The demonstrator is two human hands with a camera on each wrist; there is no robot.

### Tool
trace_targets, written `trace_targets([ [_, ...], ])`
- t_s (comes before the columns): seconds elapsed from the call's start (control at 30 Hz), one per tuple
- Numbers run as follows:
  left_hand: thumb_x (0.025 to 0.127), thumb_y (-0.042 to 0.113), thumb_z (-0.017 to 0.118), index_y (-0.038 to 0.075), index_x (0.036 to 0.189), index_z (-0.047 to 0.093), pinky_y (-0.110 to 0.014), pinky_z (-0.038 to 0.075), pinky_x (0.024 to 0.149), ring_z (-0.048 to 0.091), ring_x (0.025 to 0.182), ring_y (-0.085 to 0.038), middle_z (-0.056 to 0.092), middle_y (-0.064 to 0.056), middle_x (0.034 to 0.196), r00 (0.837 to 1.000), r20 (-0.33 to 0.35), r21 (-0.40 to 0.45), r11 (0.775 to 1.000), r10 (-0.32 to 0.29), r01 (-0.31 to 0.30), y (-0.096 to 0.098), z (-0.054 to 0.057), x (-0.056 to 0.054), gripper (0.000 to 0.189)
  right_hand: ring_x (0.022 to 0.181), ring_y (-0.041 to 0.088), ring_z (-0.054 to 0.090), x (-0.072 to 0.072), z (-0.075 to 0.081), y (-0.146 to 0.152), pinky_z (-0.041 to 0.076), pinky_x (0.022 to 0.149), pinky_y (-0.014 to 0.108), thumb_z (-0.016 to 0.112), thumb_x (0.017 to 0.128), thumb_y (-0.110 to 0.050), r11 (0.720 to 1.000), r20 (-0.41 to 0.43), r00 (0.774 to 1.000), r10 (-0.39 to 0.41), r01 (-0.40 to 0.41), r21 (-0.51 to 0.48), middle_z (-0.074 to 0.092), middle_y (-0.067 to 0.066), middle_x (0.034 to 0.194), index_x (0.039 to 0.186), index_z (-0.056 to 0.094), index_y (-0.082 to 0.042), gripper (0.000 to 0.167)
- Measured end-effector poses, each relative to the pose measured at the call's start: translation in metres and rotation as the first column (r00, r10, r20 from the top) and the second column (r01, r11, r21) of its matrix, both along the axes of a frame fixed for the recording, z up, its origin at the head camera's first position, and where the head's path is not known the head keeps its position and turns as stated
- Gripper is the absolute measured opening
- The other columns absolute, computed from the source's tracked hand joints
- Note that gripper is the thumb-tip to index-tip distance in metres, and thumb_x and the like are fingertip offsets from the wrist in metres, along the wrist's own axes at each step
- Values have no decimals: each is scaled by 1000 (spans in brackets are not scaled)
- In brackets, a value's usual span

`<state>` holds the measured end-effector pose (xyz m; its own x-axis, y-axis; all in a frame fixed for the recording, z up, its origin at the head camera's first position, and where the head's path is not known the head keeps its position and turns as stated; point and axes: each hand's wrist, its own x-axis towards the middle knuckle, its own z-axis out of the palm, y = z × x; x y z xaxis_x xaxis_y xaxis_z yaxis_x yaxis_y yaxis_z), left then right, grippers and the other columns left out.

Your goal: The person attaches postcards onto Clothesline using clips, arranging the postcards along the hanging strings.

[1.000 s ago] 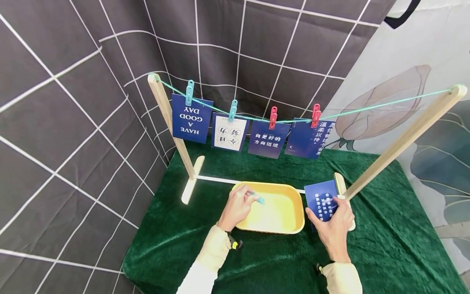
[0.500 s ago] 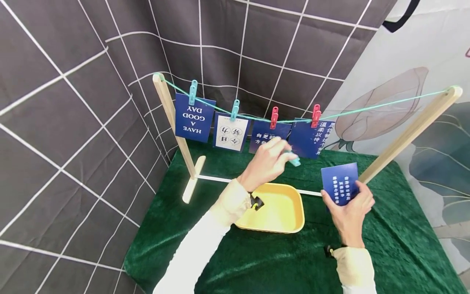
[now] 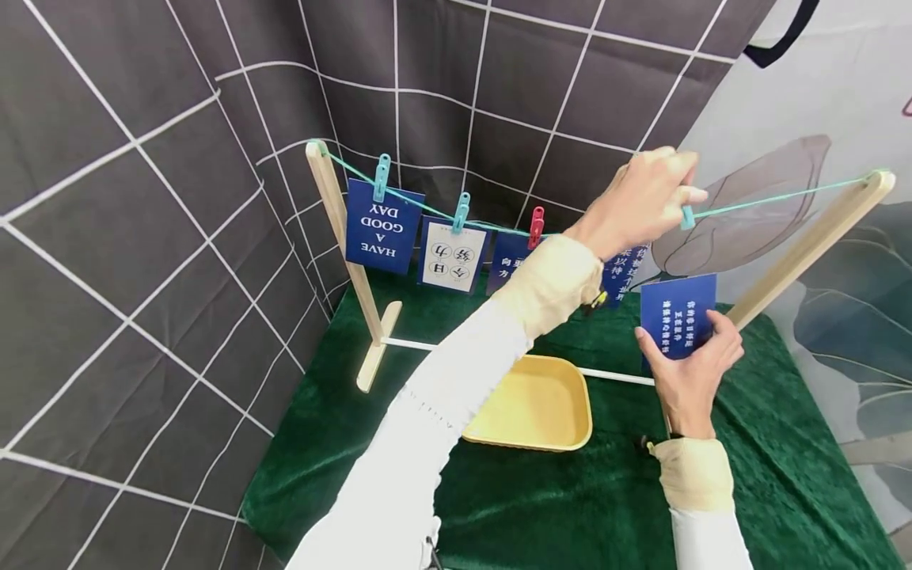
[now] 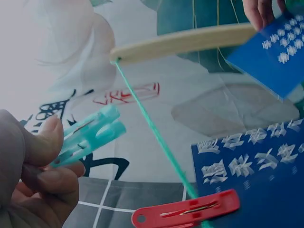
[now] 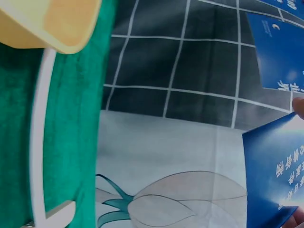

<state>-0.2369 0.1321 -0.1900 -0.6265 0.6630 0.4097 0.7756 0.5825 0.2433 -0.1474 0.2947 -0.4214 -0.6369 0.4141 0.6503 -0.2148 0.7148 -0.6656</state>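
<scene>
My left hand pinches a teal clothespin between thumb and fingers, with its tip beside the green string in the left wrist view. Lower and to the right, my right hand grips a blue card with white characters by its lower part, thumb on one side and fingers on the other. A red clothespin fixes another blue card to the string; in the head view my left forearm hides most of both.
Farther left on the string, teal clothespins and a red clothespin hold more cards. Wooden posts carry the string. A yellow basket stands on the green cloth, in front of a white crossbar.
My left hand has risen from the yellow basket with the teal clothespin and moved right, up to the string. My right hand has lifted the blue card from the table, up and rightward.
</scene>
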Motion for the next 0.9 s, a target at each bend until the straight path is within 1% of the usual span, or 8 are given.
trace_targets([
  [0.07,94,18,44,12,103,56,-14,37,65,53,91,-7,53,2,92,999,-19,-69,997,28,-29,10,9,-7,15,115,22,26,-3,6,2,15,100,35,81,64,-30,1000,-21,1000,9,-9,10,35,9,129,131,35,-21,82],
  [0.13,93,14,43,13,109,54,-15,37,68,52,97,-7,54,1,99,998,-28,-125,991,54,-57,17,15,-14,20,115,24,27,-5,12,4,14,100,35,81,64,-29,999,-52,998,18,-16,38,36,10,129,131,36,-17,82],
  [0.27,93,13,43,14,114,53,-17,37,71,52,101,-7,55,0,106,995,-13,-164,981,102,-103,31,20,-23,23,116,23,28,-11,20,6,14,100,32,81,63,-30,998,-118,993,18,-12,54,37,5,129,130,37,-17,81],
  [0.37,94,16,44,16,115,51,-17,39,72,52,103,-6,55,1,109,993,14,-183,976,119,-115,44,17,-23,23,117,21,30,-13,24,5,13,101,31,82,62,-30,999,-155,988,6,1,43,38,0,128,128,38,-19,81],
  [0.43,94,17,45,16,116,51,-17,40,74,53,106,-6,54,2,111,993,28,-185,976,119,-112,51,13,-23,23,118,20,30,-14,25,3,12,101,31,83,61,-29,999,-169,986,1,4,32,38,1,128,127,38,-18,80],
  [0.6,93,18,47,17,116,52,-17,41,75,53,108,-6,55,2,111,992,33,-160,980,122,-116,60,0,-26,23,117,24,30,-15,28,-5,11,101,33,82,61,-23,1000,-160,987,7,-4,20,37,11,128,127,38,-9,80],
  [0.8,93,18,49,16,112,55,-16,42,73,55,101,-7,57,3,107,988,24,-132,980,150,-146,62,-5,-33,20,115,33,29,-6,51,-24,9,101,34,80,61,-8,999,-178,983,35,-40,-27,36,23,125,123,37,3,76],
  [0.9,93,19,49,16,110,55,-16,41,71,56,99,-7,58,3,105,986,34,-111,981,165,-160,62,-5,-35,18,113,33,30,-2,59,-30,11,101,34,79,62,-8,998,-181,983,35,-44,-45,37,22,124,122,38,1,73],
])
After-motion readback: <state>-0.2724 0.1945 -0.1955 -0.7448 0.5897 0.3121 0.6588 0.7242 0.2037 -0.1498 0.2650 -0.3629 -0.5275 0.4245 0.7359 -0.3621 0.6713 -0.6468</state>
